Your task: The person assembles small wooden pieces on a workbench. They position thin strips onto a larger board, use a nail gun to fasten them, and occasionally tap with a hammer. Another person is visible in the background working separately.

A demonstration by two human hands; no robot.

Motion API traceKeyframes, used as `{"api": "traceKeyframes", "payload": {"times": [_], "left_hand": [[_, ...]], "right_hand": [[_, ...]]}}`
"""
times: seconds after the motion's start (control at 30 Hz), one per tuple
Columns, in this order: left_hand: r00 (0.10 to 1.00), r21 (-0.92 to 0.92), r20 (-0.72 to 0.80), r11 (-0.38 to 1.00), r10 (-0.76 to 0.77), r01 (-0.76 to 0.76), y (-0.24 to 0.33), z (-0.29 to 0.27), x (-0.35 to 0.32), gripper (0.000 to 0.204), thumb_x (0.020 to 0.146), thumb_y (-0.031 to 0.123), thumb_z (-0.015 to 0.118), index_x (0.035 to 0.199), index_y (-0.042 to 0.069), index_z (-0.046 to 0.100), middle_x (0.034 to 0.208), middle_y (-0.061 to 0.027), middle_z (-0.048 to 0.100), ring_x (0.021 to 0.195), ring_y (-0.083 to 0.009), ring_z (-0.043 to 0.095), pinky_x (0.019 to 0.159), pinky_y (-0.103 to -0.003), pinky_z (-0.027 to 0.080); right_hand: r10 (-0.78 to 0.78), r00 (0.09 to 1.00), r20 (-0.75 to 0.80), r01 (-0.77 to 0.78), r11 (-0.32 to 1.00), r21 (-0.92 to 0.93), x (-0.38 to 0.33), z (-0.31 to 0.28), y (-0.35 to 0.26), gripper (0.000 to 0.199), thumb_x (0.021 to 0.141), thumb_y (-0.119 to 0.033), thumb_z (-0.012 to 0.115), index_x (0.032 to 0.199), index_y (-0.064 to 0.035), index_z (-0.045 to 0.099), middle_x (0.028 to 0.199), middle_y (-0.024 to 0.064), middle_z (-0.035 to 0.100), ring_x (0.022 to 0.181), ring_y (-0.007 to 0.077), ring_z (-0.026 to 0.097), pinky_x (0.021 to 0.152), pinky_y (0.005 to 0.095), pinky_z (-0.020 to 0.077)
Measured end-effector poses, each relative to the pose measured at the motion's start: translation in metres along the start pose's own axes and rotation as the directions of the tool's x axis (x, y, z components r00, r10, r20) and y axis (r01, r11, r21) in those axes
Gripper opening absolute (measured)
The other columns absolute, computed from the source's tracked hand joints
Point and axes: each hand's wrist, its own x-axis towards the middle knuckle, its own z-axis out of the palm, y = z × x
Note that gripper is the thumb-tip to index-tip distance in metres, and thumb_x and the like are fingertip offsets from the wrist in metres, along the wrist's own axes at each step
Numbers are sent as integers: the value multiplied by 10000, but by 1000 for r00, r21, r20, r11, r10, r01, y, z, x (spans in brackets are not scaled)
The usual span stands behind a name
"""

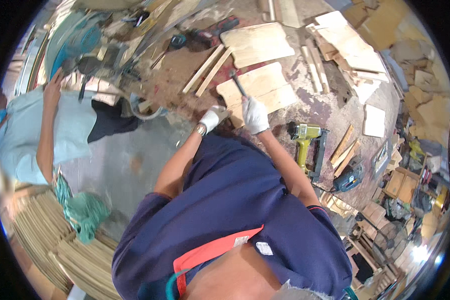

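Note:
My right hand [255, 115], in a white glove, is closed around the handle of a hammer [239, 84]. The hammer's dark head lies over a pale wooden board [272, 89] with wavy-cut ends. At that board's near left edge is my left hand [213, 118], also gloved, with its fingers curled against the wood; their tips are partly hidden. A second board [257, 44] of similar shape lies just beyond. Two thin wooden strips [210, 70] rest side by side to the left of the boards.
A green nail gun [306, 142] stands to my right, near a jigsaw [349, 177] and short wood strips [344, 155]. Stacked boards [352, 45] lie at the far right. A co-worker in a light blue shirt [40, 135] is on the left by a machine [92, 62].

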Motion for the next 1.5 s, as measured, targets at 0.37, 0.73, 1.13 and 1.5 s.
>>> {"api": "traceKeyframes", "payload": {"times": [0.37, 0.73, 1.13, 1.5], "left_hand": [[995, -207, -48, 975, -91, 79, 11, 14, -12, 269, 976, 296, 658, 971, 28, 635, 912, -90, 712, 773, -131, 687, 594, -297, 553], [940, -574, -323, 768, 107, -284, 116, 10, -3, 183, 924, -22, 633, 1104, -27, 596, 988, -38, 649, 867, -85, 602, 783, -261, 509], [786, -727, -346, 383, 512, -570, 363, 63, 23, 235, 983, 103, 651, 1166, 12, 536, 1043, -32, 627, 856, -88, 613, 654, -250, 516], [873, -623, -1, 683, 488, -383, 329, 134, 96, 227, 981, 117, 628, 1181, 9, 617, 1011, -48, 660, 789, -132, 660, 644, -249, 523]], "right_hand": [[320, 875, -364, -292, 947, 131, -82, -47, 43, 283, 1025, -306, 561, 976, -36, 629, 740, 259, 646, 710, 474, 640, 622, 518, 487], [417, 825, -381, -415, 905, 93, -140, -34, 97, 313, 933, -203, 620, 1188, -22, 605, 855, 294, 663, 835, 473, 662, 713, 548, 513], [381, 924, -29, -345, 865, 364, -191, -108, 67, 307, 953, -239, 568, 1080, 32, 635, 937, 287, 664, 919, 446, 669, 807, 456, 515], [591, 783, -194, -401, 718, 569, -211, -114, 70, 296, 971, -153, 628, 1178, 58, 643, 823, 53, 657, 741, 120, 598, 687, 305, 509]]}}
